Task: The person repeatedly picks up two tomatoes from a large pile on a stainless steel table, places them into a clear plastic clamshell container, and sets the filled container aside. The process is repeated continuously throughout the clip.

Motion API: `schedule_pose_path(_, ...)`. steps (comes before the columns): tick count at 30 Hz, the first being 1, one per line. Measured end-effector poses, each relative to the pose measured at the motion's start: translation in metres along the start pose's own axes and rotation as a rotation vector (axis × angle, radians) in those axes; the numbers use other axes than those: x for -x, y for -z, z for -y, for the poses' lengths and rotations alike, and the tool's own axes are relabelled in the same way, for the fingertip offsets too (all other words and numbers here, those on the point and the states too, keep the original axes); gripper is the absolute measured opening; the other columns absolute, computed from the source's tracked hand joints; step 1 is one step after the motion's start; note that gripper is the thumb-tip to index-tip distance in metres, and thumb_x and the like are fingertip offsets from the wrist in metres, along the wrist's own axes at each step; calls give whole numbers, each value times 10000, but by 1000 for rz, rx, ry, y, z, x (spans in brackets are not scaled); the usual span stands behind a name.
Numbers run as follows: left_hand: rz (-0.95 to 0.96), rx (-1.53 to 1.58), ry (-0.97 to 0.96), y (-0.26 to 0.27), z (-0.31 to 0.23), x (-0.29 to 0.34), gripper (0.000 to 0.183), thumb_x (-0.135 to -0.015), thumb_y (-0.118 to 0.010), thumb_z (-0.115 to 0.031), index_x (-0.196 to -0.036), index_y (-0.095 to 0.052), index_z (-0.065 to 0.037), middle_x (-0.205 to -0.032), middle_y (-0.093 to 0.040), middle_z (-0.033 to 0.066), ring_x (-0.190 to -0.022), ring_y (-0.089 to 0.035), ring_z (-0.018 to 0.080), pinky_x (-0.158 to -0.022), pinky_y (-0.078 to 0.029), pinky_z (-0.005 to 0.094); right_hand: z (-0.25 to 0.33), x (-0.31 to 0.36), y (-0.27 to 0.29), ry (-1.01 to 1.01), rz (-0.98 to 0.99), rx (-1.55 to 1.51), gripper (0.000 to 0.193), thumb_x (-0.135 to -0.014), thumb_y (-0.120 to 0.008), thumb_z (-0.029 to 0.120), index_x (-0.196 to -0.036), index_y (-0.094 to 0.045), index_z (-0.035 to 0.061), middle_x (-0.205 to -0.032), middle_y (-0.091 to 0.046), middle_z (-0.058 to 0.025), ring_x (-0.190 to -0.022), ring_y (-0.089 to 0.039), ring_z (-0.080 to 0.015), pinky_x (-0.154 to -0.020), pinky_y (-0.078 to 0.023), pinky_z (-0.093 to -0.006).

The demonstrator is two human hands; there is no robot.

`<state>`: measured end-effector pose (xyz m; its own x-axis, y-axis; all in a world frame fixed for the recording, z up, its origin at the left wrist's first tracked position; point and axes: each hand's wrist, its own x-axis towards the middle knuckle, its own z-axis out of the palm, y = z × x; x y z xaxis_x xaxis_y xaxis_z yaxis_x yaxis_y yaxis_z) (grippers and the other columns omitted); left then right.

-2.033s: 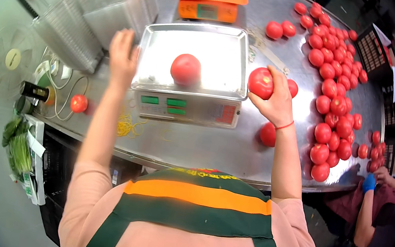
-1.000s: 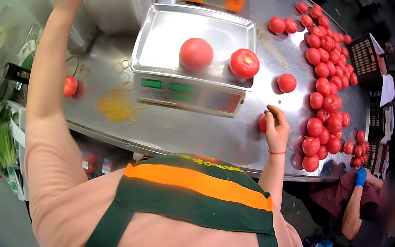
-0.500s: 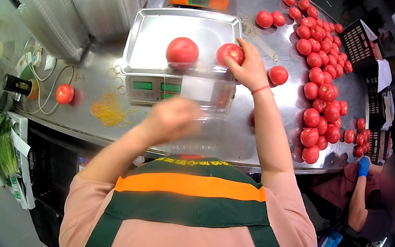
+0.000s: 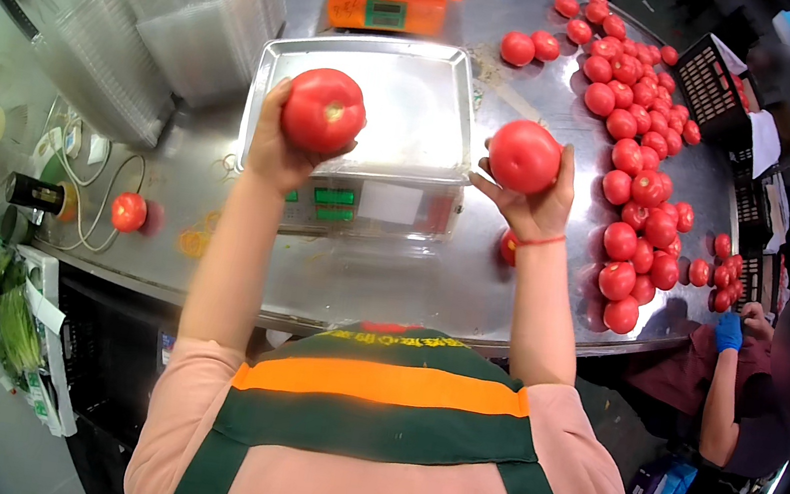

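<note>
My left hand (image 4: 279, 152) is wrapped round a large red tomato (image 4: 324, 111), held up over the left side of a metal scale tray (image 4: 411, 98). Another red tomato (image 4: 525, 156) rests in my right hand (image 4: 544, 209), raised just beyond the tray's right edge, with the fingers curved about it from below and the side. Below the tray is the scale body, whose green displays (image 4: 334, 198) are partly covered by my left forearm. Half hidden by my right wrist, one more tomato (image 4: 508, 247) sits on the table.
Many loose tomatoes (image 4: 647, 188) spread along the table's right side. An orange scale (image 4: 385, 11) stands behind the tray. Stacked clear plastic boxes (image 4: 214, 25), cables and a single tomato (image 4: 128, 212) are at left. Black crates (image 4: 719, 85) line the right edge, near a co-worker's blue-gloved hand (image 4: 728, 332).
Both hands have risen and spread apart, each now gripping a tomato. Two tomatoes that lay on the tray are off it. The tomato right of the scale no longer shows there.
</note>
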<state>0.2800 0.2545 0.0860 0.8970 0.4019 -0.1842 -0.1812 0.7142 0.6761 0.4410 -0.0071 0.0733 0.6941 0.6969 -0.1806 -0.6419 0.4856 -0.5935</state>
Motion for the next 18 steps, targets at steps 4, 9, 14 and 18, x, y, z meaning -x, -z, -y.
schedule_pose_path(4, 179, 177, 151, 1, 40, 58, 791, -798, -574, -552, -1344, -349, -26, -1230, -495, 217, -1108, -528, 388, -821, -527, 463, 0, 38, 5, -14, 100, 537, 665, -781, -663, 297, -1305, -373, 7, -1152, -528, -172, -1040, -558, -297, -903, -471, -453)
schedule_pose_path(9, 182, -978, 44, 18, 84, 119, 769, -604, -790, -240, -1286, -472, -86, -1231, -496, 122, -1130, -513, 257, -931, -446, 367, -17, 73, -11, 195, 225, 1369, 870, -587, -792, 196, -1325, -367, 19, -1099, -568, -129, -1019, -571, -240, -886, -457, -333)
schedule_pose_path(14, 276, -1704, -417, 31, 123, 132, 831, -505, -848, -199, -1246, -487, -92, -1234, -456, 132, -1134, -480, 324, -920, -451, 391, -43, 86, -21, 265, 544, 1838, 880, -555, -784, 198, -1319, -381, 26, -1066, -559, -159, -992, -551, -297, -848, -433, -400)
schedule_pose_path(18, 277, -1847, -570, 40, 134, 124, 808, -484, -830, -128, -1216, -494, -63, -1213, -452, 133, -1134, -440, 340, -922, -397, 436, -106, 87, -20, 264, 612, 2151, 807, -579, -739, 167, -1300, -408, 22, -928, -545, -124, -914, -521, -288, -805, -398, -378)
